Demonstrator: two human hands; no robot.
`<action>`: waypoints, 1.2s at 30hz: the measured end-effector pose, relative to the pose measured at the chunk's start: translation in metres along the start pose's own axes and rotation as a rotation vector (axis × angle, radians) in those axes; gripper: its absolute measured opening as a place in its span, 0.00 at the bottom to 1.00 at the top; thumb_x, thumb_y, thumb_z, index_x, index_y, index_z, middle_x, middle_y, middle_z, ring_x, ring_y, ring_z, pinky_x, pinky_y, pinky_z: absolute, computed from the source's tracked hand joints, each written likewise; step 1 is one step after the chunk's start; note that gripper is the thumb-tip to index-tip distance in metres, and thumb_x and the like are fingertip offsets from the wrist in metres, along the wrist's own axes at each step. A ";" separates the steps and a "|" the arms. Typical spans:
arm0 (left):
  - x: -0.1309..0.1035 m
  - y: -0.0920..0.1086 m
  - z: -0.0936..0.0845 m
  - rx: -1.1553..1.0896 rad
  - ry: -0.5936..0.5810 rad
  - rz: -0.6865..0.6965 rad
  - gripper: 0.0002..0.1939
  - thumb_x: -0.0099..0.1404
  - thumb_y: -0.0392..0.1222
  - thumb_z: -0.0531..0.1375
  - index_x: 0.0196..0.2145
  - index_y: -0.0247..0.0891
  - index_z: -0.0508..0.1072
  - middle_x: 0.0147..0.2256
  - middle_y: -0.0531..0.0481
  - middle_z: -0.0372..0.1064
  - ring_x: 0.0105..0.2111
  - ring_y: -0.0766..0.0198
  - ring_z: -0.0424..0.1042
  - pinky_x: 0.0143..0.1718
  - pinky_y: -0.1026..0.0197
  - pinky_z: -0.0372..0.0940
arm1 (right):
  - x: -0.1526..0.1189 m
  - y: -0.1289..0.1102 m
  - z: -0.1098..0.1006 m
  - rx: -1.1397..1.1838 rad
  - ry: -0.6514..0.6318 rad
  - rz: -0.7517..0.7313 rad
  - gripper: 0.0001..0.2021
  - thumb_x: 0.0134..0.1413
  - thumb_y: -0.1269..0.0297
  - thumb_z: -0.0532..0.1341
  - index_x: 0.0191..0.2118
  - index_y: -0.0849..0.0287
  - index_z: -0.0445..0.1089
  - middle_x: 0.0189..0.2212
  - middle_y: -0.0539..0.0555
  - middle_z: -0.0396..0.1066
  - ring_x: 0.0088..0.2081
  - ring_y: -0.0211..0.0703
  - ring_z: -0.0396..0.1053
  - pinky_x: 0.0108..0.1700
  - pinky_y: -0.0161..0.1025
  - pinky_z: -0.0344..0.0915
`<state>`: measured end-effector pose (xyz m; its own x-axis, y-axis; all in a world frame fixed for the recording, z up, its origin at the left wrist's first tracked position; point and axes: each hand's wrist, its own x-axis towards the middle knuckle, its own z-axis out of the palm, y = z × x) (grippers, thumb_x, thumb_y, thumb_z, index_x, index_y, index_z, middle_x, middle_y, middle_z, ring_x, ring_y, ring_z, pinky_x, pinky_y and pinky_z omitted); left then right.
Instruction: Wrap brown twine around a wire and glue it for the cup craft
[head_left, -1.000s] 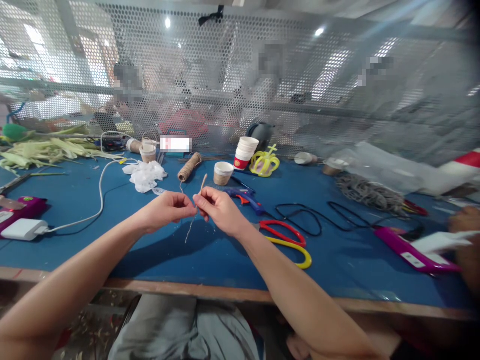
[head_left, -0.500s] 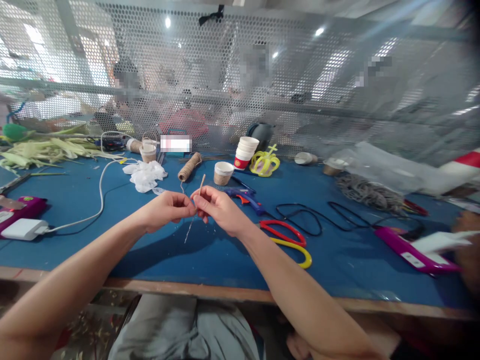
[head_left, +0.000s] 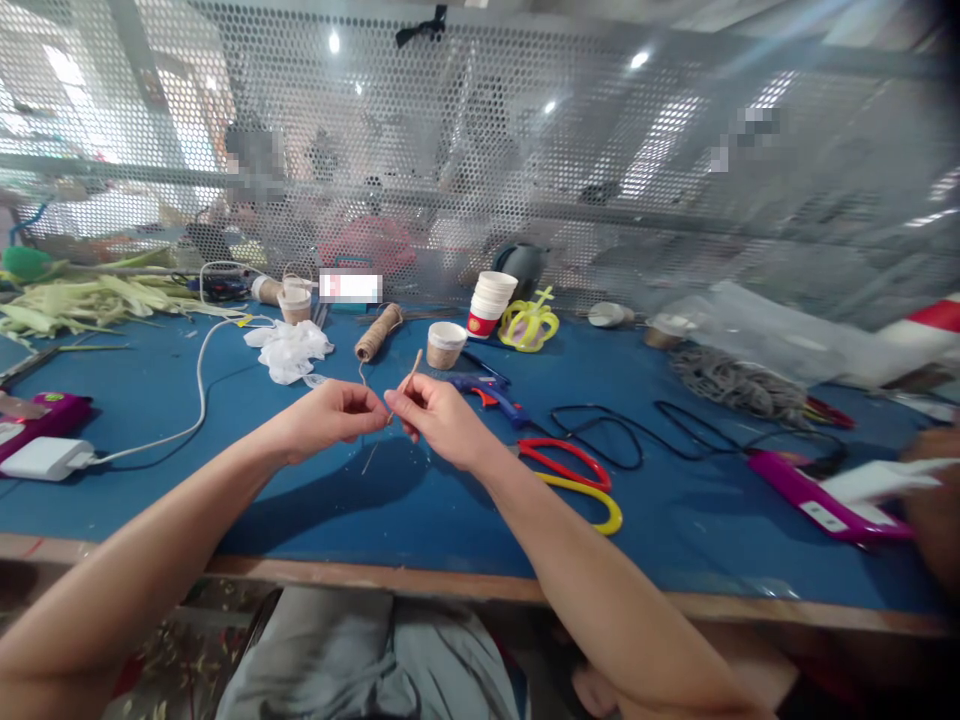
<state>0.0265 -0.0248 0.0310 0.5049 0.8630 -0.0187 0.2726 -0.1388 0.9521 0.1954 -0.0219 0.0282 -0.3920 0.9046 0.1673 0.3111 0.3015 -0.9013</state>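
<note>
Above the middle of the blue table, my left hand (head_left: 346, 415) and my right hand (head_left: 433, 412) meet at the fingertips. My right hand pinches a thin strand of twine (head_left: 415, 368), whose end sticks up past the fingers. My left thumb and finger are closed on the same strand beside it. A thin frayed tail hangs below the fingers. Behind my left hand lies a roll of brown twine (head_left: 379, 332), its loose end running down toward my fingers. Just behind my right hand stands a twine-wrapped paper cup (head_left: 446, 345).
Right of my right hand lie a blue glue gun (head_left: 491, 395) with black cable and red-yellow-handled scissors (head_left: 574, 470). Stacked paper cups (head_left: 491, 303), a yellow crown-shaped piece (head_left: 529, 322) and white crumpled gloves (head_left: 291, 350) stand farther back. Purple power strips (head_left: 817, 500) lie at both sides.
The upper end of the twine now leans further right. Its hanging tail looks shorter and has shifted slightly left. Both hands stay in nearly the same place.
</note>
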 end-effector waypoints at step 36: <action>0.004 -0.006 0.004 -0.075 -0.027 -0.020 0.11 0.52 0.45 0.59 0.23 0.33 0.65 0.19 0.59 0.54 0.18 0.75 0.49 0.19 0.68 0.44 | 0.000 0.000 0.000 -0.046 -0.029 -0.048 0.13 0.51 0.55 0.55 0.26 0.60 0.59 0.20 0.46 0.60 0.21 0.32 0.55 0.22 0.32 0.54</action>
<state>0.0298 -0.0228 0.0243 0.5222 0.8516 -0.0449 0.2211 -0.0844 0.9716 0.1952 -0.0223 0.0281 -0.4325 0.8797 0.1976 0.3302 0.3585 -0.8732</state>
